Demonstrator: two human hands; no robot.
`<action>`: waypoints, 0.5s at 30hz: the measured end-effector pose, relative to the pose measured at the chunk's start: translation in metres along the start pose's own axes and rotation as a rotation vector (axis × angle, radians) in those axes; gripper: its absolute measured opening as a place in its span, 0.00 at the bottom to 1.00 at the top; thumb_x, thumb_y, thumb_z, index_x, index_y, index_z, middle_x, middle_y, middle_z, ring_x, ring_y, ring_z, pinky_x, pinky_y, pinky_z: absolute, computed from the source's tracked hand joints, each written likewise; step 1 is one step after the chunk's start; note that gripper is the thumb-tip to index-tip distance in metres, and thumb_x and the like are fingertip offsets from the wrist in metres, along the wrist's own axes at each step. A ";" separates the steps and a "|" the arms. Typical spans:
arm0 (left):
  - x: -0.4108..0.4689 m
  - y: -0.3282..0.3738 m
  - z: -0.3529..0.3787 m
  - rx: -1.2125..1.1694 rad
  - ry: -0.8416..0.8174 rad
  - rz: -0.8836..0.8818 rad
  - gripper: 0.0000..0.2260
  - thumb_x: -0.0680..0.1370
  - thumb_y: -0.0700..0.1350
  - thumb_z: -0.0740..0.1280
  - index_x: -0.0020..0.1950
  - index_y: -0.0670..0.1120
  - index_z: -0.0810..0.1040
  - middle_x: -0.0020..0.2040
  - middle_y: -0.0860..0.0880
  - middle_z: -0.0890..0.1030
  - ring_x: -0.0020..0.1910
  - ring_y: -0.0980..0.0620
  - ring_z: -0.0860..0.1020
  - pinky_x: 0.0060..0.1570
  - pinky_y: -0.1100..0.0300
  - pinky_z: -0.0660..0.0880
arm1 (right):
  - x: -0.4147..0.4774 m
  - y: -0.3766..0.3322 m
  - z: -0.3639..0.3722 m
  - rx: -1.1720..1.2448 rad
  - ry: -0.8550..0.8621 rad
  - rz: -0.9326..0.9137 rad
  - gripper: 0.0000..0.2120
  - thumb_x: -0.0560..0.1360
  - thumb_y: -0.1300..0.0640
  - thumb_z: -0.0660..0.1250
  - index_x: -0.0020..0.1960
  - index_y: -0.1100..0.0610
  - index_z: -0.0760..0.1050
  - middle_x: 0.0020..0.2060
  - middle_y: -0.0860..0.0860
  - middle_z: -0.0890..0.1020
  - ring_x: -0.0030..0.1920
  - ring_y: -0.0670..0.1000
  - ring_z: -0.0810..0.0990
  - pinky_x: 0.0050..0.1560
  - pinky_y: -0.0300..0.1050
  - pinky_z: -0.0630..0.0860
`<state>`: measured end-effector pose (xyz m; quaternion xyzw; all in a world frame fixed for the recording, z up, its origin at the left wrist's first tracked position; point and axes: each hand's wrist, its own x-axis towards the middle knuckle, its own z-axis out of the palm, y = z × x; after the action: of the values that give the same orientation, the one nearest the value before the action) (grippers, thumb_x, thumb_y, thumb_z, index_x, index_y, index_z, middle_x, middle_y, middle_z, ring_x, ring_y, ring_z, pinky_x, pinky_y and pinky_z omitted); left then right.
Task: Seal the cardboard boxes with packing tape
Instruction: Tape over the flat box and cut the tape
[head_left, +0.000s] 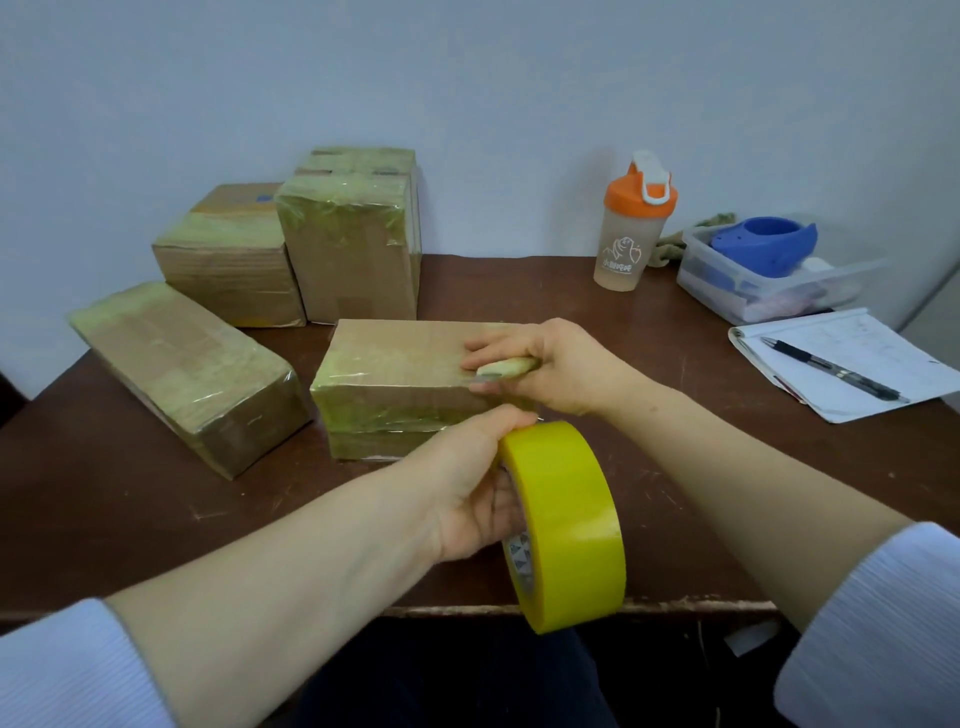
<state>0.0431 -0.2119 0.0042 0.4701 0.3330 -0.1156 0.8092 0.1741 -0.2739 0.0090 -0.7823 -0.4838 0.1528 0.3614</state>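
A cardboard box (400, 364) wrapped in yellowish tape lies in the middle of the brown table (675, 467). My left hand (472, 488) grips a big yellow tape roll (563, 525) at the table's front edge, just in front of that box. My right hand (561, 369) rests on the box's right end and holds a small cutter (501, 370) with a pale handle, its blade at the box's top front edge. A strip of tape runs from the roll up to the box.
Taped boxes stand at the left (192, 374) and at the back (228, 254), (353, 244). An orange-lidded shaker bottle (631, 228), a clear tub holding a blue tape dispenser (763, 265), and a notepad with a pen (841, 364) occupy the right side.
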 end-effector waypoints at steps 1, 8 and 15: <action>0.001 -0.003 -0.001 -0.012 0.009 -0.002 0.10 0.76 0.48 0.66 0.41 0.43 0.80 0.31 0.45 0.81 0.27 0.51 0.80 0.33 0.58 0.80 | 0.000 0.002 0.001 0.008 0.012 -0.021 0.15 0.69 0.55 0.74 0.55 0.51 0.81 0.58 0.41 0.78 0.62 0.43 0.74 0.66 0.37 0.66; -0.010 -0.020 -0.015 -0.023 -0.001 -0.117 0.14 0.74 0.47 0.69 0.31 0.43 0.85 0.32 0.44 0.81 0.27 0.48 0.79 0.33 0.57 0.79 | 0.001 0.005 0.003 0.017 0.028 -0.059 0.14 0.70 0.57 0.73 0.56 0.55 0.82 0.61 0.47 0.79 0.63 0.44 0.74 0.66 0.38 0.67; -0.015 -0.010 -0.013 0.028 -0.007 -0.131 0.14 0.78 0.47 0.65 0.37 0.40 0.82 0.31 0.43 0.80 0.26 0.48 0.79 0.29 0.58 0.78 | -0.015 -0.029 -0.017 -0.099 0.245 -0.077 0.15 0.74 0.46 0.67 0.46 0.59 0.80 0.41 0.51 0.81 0.42 0.46 0.78 0.48 0.45 0.74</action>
<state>0.0214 -0.2084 0.0026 0.4581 0.3586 -0.1744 0.7944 0.1578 -0.2864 0.0393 -0.7929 -0.4726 0.0183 0.3843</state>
